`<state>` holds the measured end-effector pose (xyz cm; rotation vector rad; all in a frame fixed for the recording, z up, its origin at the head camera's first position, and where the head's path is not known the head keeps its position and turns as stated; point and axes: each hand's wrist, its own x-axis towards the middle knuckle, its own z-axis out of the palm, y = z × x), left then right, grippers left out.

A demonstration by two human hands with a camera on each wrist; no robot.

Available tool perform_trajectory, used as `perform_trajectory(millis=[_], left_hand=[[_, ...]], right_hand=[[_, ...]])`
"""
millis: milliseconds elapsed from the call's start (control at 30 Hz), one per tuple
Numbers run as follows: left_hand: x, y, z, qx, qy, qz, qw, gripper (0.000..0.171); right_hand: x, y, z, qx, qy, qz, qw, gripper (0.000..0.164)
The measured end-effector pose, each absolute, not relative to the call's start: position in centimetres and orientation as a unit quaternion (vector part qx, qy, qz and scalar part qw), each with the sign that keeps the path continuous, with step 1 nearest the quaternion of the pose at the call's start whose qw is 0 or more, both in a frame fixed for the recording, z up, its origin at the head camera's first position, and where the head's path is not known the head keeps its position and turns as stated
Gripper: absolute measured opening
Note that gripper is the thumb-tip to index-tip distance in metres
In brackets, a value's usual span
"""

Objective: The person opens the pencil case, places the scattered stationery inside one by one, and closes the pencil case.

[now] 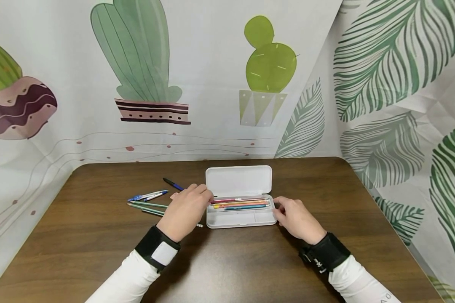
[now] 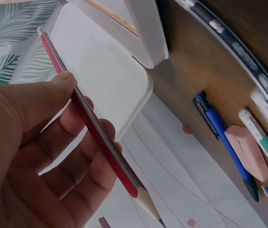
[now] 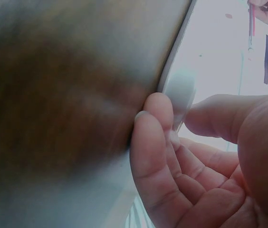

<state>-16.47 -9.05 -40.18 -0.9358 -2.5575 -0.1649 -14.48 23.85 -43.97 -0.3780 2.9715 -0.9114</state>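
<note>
My left hand (image 1: 187, 210) pinches a red-and-dark striped pencil (image 2: 96, 126) between thumb and fingers, its sharpened point away from the thumb. It hovers at the left side of an opened white pencil case (image 1: 235, 221). Several pencils (image 1: 246, 204), red, orange, yellow and blue, lie in the case's rear part; the front part shows bare white plastic. The lid (image 1: 239, 180) stands raised at the back. At the case's right end, my right hand (image 1: 297, 219) grips the wall (image 3: 179, 90) between thumb and fingers.
Left of the case on the brown table (image 1: 98, 244) lie blue-and-white pens (image 1: 148, 196), green pencils (image 1: 148, 206), a blue pen (image 1: 172, 184) with black ends and a pink eraser (image 2: 248, 152). A dark patterned barrel (image 2: 241, 47) lies near them. A printed cloth (image 1: 212, 84) hangs behind.
</note>
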Motion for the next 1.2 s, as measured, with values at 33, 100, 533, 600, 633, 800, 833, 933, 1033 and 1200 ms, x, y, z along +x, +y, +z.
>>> perform_trajectory(millis=[33,100,533,600,633,800,833,933,1033,1200], left_hand=[[-16.5,-8.9,-40.2,-0.335,-0.918,-0.057,0.204,0.005],[-16.6,-8.5,-40.2,-0.335,-0.919,-0.055,0.201,0.007],[-17.5,-6.4,-40.7,-0.363,-0.912,-0.073,0.18,0.016],[-17.6,-6.0,-40.7,-0.366,-0.91,-0.076,0.179,0.016],[-17.7,-5.8,-40.7,-0.368,-0.909,-0.076,0.179,0.016],[-18.0,-5.0,-41.0,-0.37,-0.909,-0.07,0.178,0.016],[-18.1,-4.8,-41.1,-0.369,-0.91,-0.068,0.177,0.016],[-18.2,-4.3,-41.4,-0.365,-0.913,-0.061,0.172,0.016],[-18.3,-3.8,-41.5,-0.362,-0.916,-0.062,0.163,0.015],[-18.5,-3.0,-41.8,-0.365,-0.915,-0.078,0.152,0.013]], right_hand=[[-14.5,23.9,-44.0,-0.12,0.949,-0.291,0.005,0.03],[-14.5,23.9,-44.0,-0.121,0.949,-0.292,0.005,0.03],[-14.5,23.9,-44.0,-0.119,0.949,-0.291,0.008,0.03],[-14.5,23.9,-43.9,-0.118,0.95,-0.29,0.007,0.03],[-14.5,23.8,-43.9,-0.119,0.95,-0.29,0.007,0.03],[-14.5,23.8,-43.9,-0.122,0.95,-0.288,0.007,0.03],[-14.6,23.8,-43.9,-0.123,0.95,-0.289,0.007,0.03],[-14.6,23.8,-44.0,-0.123,0.949,-0.29,0.007,0.029],[-14.6,23.9,-44.0,-0.123,0.95,-0.288,0.007,0.029],[-14.6,24.0,-44.1,-0.128,0.949,-0.287,0.003,0.029]])
